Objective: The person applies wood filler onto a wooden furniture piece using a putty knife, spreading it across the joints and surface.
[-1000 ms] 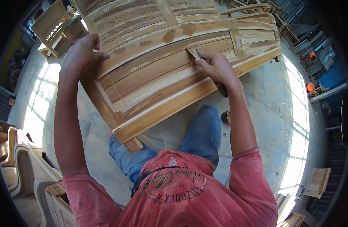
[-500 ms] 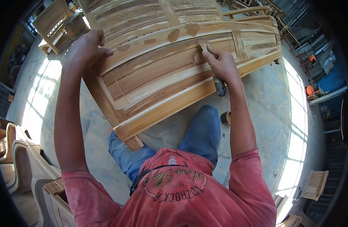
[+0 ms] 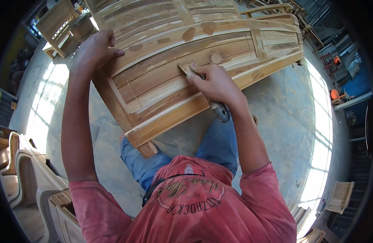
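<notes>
A long wooden panel piece [image 3: 154,83] with framed slats lies tilted in front of my body, brown filler patches [image 3: 189,34] along its upper rail. My right hand [image 3: 216,83] is closed round a putty knife [image 3: 219,110]; its blade touches the slats near the middle, and the dark handle end sticks out below my palm. A round light patch [image 3: 216,58] shows on the slats beyond that hand. At the panel's upper left corner, my left hand [image 3: 98,50] grips the frame's edge, fingers curled and thumb on top.
Another carved wooden panel [image 3: 142,20] stands behind. Curved wooden furniture parts [image 3: 28,178] are at the lower left, a wooden bench [image 3: 56,28] at the upper left. On the right floor are a thin cable [image 3: 303,129], orange items [image 3: 336,95] and a small wooden piece [image 3: 340,196].
My right hand with the putty knife first moved a little right and up, then left and down along the slats. The round light patch is now uncovered. My left hand keeps its place on the corner.
</notes>
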{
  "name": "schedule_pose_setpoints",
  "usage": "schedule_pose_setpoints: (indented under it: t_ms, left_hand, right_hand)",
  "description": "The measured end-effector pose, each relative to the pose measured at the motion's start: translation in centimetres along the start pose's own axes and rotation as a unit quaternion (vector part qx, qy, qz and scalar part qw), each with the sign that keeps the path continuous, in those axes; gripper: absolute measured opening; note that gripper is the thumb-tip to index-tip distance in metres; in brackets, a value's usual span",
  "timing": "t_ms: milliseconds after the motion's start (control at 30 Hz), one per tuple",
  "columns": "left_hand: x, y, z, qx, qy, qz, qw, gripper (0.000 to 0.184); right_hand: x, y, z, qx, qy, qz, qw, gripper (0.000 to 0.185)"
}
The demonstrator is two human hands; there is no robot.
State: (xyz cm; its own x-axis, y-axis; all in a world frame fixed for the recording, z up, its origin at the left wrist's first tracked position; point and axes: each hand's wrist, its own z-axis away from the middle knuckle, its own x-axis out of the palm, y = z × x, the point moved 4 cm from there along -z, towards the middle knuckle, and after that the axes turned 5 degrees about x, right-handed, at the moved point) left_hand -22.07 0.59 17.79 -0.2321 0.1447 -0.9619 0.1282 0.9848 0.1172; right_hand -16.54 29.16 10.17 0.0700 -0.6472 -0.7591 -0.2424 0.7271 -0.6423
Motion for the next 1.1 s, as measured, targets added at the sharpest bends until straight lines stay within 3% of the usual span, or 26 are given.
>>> schedule_pose_setpoints:
  t_ms: [100,167,233,267,333,400,500,567,600,733,833,900,1100]
  left_hand:
    - [-0.1,-0.8,0.5,-0.020,-0.003,-0.004,1.000,0.033]
    - [0.3,-1.6,0.3,-0.019,0.000,0.006,1.000,0.032]
    - [1.0,-1.9,-0.1,-0.009,-0.002,0.016,1.000,0.032]
    - [0.7,-1.5,0.2,-0.002,0.000,0.014,1.000,0.032]
    - [0.8,-1.3,0.0,-0.005,-0.018,-0.012,1.000,0.030]
    - [1.1,-1.6,-0.4,-0.006,-0.026,0.022,0.999,0.027]
    - [1.9,-3.7,-1.1,0.038,-0.035,0.134,0.990,0.026]
    - [1.9,-4.4,-1.4,0.053,-0.037,0.110,0.992,0.027]
    - [2.0,-5.0,-1.6,0.048,-0.046,0.121,0.990,0.026]
    - [1.4,-4.4,-1.4,0.019,-0.092,0.124,0.988,0.023]
    - [1.1,-4.7,-1.5,0.025,-0.092,0.092,0.991,0.022]
    - [0.9,-5.6,-1.7,0.015,-0.095,0.022,0.995,0.021]
    - [0.4,-5.1,-1.4,-0.009,-0.095,0.024,0.995,0.020]
  right_hand:
    - [-1.7,3.0,2.7,0.090,0.015,-0.293,0.952,0.035]
    - [-3.2,7.8,5.4,0.121,0.049,-0.471,0.872,0.034]
    - [-4.4,14.1,8.6,0.157,0.146,-0.561,0.800,0.028]
    - [-4.3,17.5,9.7,0.164,0.153,-0.561,0.797,0.028]
    - [-3.6,25.7,13.0,0.203,0.207,-0.708,0.644,0.025]
    - [-1.9,33.4,18.0,0.221,0.269,-0.818,0.458,0.023]
    - [1.3,40.6,23.4,0.253,0.313,-0.808,0.432,0.014]
    - [3.8,42.5,25.4,0.412,0.228,-0.734,0.489,0.013]
    - [3.8,43.1,25.4,0.413,0.236,-0.737,0.481,0.013]
    - [2.8,45.4,24.5,0.517,0.162,-0.451,0.710,0.016]
    - [1.7,46.9,23.0,0.548,0.069,-0.187,0.813,0.020]
    - [1.2,48.1,21.9,0.538,-0.003,0.000,0.843,0.022]
    - [3.0,54.1,19.2,0.514,-0.061,0.126,0.846,0.024]
